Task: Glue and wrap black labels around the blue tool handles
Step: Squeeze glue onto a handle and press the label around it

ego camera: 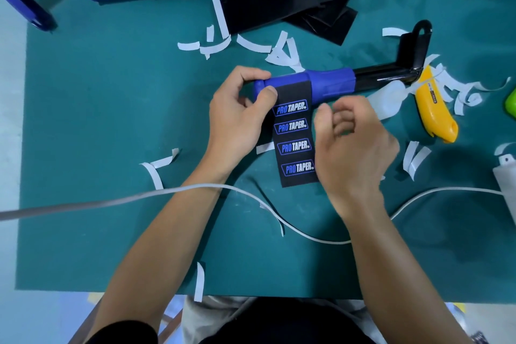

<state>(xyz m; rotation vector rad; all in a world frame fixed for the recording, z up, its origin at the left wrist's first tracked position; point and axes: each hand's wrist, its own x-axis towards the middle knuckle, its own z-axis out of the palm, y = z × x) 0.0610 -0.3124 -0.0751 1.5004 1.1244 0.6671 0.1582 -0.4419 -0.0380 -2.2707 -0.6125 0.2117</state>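
While the label (294, 142) is fixed to the handle (329, 82) by its top edge only, most of what can spoil this wrap is yet to come. The tool lies across the mat (83, 120), handle to the left, its black shaft (385, 74) running right to a bent end beside a yellow knife (435, 109). The left hand (240, 117) curls round the handle's free end, and its thumb pins the label's upper left corner against the blue. The rest of the label lies on the mat toward the person, four logos face up. The right hand (354, 142) hovers just beside the label's right edge, fingers loosely curled and blurred. Whether it pinches anything cannot be told.

Skew looks the likeliest fault. Pinned at one corner, the label could pivot as it is pulled round, and its edges would then spiral instead of meeting. The round handle may also roll under the thumb and shift the start line. Just right of the label the handle steps up to a thicker collar, and drifting onto that step would probably crease the label. White strips (156, 173) litter the mat, one touching the label's left edge, so a sticky underside could pick one up. The cable (251, 195) passes under the left wrist and could snag a forearm in mid-wrap.
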